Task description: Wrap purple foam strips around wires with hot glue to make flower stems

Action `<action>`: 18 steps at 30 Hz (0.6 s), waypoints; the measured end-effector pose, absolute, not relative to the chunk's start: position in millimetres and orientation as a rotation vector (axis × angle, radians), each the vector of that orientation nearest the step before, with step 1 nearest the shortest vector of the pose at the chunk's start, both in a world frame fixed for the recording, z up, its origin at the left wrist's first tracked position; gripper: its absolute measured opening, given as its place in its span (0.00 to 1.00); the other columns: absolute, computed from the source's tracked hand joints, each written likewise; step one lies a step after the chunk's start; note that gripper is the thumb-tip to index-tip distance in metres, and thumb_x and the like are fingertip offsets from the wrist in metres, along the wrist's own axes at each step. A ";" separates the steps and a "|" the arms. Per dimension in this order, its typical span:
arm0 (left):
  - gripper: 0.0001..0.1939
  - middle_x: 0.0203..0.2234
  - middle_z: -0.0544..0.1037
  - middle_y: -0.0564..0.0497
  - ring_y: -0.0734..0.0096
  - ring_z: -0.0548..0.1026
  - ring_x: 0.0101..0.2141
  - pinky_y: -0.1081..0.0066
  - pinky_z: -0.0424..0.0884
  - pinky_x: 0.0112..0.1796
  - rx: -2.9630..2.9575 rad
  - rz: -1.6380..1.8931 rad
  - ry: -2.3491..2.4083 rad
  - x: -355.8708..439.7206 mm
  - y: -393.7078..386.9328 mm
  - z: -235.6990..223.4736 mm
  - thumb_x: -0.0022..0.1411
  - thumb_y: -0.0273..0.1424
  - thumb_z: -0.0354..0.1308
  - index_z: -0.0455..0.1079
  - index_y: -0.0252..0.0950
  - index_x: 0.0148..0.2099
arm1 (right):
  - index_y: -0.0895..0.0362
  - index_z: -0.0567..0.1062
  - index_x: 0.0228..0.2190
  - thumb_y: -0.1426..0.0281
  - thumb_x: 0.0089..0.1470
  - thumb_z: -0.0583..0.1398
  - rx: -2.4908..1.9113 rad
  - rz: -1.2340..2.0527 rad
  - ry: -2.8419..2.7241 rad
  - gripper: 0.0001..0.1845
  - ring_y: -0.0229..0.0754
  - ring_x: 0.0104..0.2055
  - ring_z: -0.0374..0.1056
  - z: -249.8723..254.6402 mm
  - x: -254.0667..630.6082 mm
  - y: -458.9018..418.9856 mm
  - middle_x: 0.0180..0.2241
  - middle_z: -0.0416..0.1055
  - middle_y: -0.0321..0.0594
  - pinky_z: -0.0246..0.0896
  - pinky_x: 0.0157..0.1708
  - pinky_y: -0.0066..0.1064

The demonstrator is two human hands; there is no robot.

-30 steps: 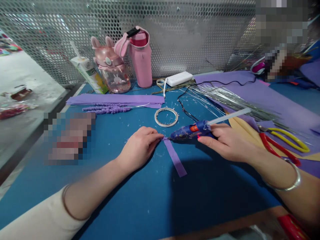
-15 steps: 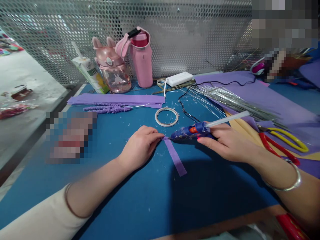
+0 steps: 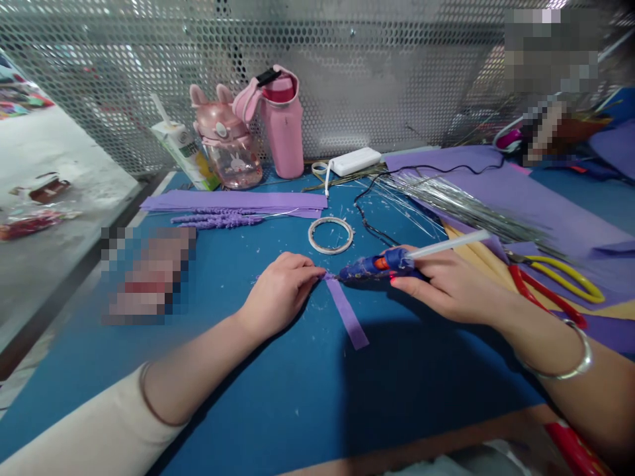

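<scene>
My left hand (image 3: 282, 291) pinches the upper end of a narrow purple paper strip (image 3: 348, 314), whose free end slants down toward me over the blue tabletop. Wrapped in my right hand (image 3: 441, 281) is a blue glue gun (image 3: 374, 264), with a whitish glue stick (image 3: 449, 244) poking out of its back. The gun's nozzle points left, close beside the pinched end of the strip; whether it touches cannot be made out. Just beyond both hands lies a white ring of tape (image 3: 331, 236). What else may sit between my left fingertips is hidden.
Behind are purple strips (image 3: 233, 200), purple flower sprigs (image 3: 215, 218), a pink bottle (image 3: 282, 129), a clear rabbit-eared bottle (image 3: 231, 155) and a drink carton (image 3: 186, 155). Wires (image 3: 461, 198), pliers (image 3: 560, 277) and purple sheets lie right. A black cord (image 3: 364, 215) runs toward the gun.
The whole view has shifted slightly. Both hands, the glue gun and the strip keep nearly the same positions relative to one another.
</scene>
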State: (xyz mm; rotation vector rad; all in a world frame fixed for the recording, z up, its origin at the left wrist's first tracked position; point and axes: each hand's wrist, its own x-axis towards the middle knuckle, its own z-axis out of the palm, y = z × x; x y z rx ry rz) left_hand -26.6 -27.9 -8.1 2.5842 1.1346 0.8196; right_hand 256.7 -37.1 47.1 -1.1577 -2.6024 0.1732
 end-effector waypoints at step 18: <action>0.14 0.44 0.71 0.42 0.63 0.69 0.45 0.61 0.68 0.48 2.441 0.770 1.256 -25.2 -34.8 4.9 0.64 0.26 0.49 0.67 0.33 0.51 | 0.53 0.77 0.40 0.66 0.60 0.51 -1.267 0.405 -2.275 0.15 0.48 0.41 0.73 43.7 270.8 -17.0 0.38 0.78 0.41 0.69 0.40 0.39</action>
